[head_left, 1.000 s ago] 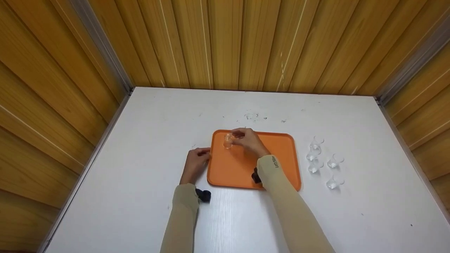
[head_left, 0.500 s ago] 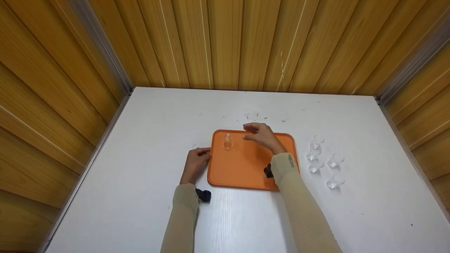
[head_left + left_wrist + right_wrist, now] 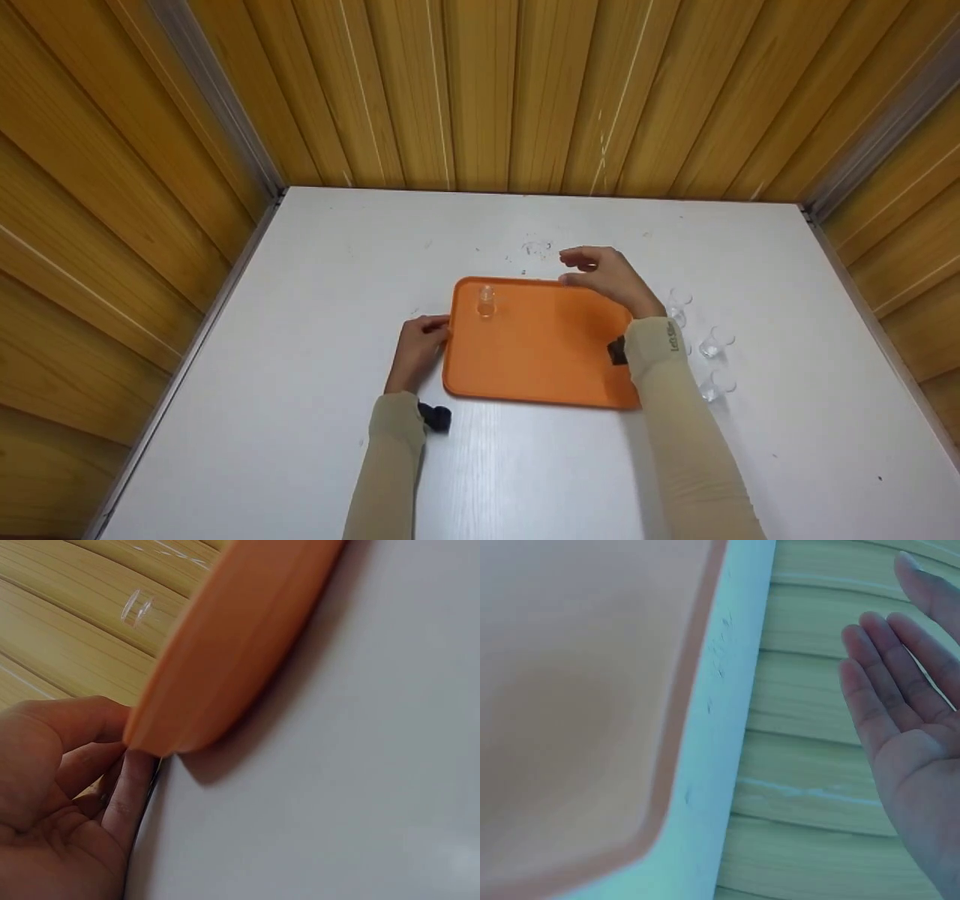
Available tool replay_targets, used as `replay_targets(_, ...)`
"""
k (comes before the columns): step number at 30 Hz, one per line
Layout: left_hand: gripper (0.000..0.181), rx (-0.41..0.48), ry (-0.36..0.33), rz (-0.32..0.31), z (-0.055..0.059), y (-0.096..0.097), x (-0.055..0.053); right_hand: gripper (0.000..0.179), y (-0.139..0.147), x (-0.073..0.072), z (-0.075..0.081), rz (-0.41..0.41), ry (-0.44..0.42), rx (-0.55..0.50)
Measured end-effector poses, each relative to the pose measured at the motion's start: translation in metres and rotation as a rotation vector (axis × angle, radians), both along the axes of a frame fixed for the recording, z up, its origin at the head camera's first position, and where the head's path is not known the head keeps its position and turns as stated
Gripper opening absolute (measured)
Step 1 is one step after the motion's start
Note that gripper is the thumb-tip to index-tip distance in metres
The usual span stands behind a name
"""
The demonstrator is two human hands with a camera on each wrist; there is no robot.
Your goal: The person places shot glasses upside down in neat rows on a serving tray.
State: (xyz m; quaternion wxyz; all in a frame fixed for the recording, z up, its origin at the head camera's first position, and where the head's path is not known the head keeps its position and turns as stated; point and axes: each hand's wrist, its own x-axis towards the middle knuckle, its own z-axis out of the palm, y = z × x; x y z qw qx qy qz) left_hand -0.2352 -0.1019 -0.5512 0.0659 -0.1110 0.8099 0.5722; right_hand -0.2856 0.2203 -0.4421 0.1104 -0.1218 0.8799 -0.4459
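Pinching the orange, rectangular, seemingly plastic tray [image 3: 541, 360] at nine o'clock with the left hand [image 3: 417, 346]; best without tilting. With the right hand [image 3: 609, 277], relaxed and empty near one o'clock, avoid jolting the small, transparent, cylindrical vessel [image 3: 486, 302] aboard at ten o'clock.

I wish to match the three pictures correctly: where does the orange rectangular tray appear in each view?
Head: the orange rectangular tray lies below and right of centre, partly hidden by the right hand.
Left wrist: a slanted part of its side runs from the top edge to left of centre, meeting the left hand.
Right wrist: it fills much of the left side, cut off by the frame.
Shared landmark: the flat white table beneath it.
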Motion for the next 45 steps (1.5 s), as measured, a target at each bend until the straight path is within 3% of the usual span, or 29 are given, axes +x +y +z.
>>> replay_targets(7, 0.026, 0.009, 0.071, -0.011, -0.003, -0.002, 0.000, 0.055, 0.036, -0.001, 0.016, 0.006, 0.038, 0.055)
replay_targets(15, 0.024, 0.008, 0.023, -0.002, -0.001, -0.002, -0.002, 0.056, 0.074, 0.001, 0.027, 0.009, -0.024, 0.128)
replay_targets(26, 0.026, 0.005, 0.010, -0.006, -0.003, -0.003, -0.002, 0.060, 0.118, 0.009, 0.025, -0.013, -0.084, 0.236)
replay_targets(34, 0.027, 0.008, 0.046, -0.007, -0.002, -0.002, 0.000, 0.063, 0.145, 0.011, 0.020, -0.023, -0.129, 0.296)
replay_targets(45, 0.026, 0.034, 0.003, 0.006, -0.002, -0.002, -0.001, 0.063, 0.163, 0.007, 0.008, -0.002, -0.220, 0.362)
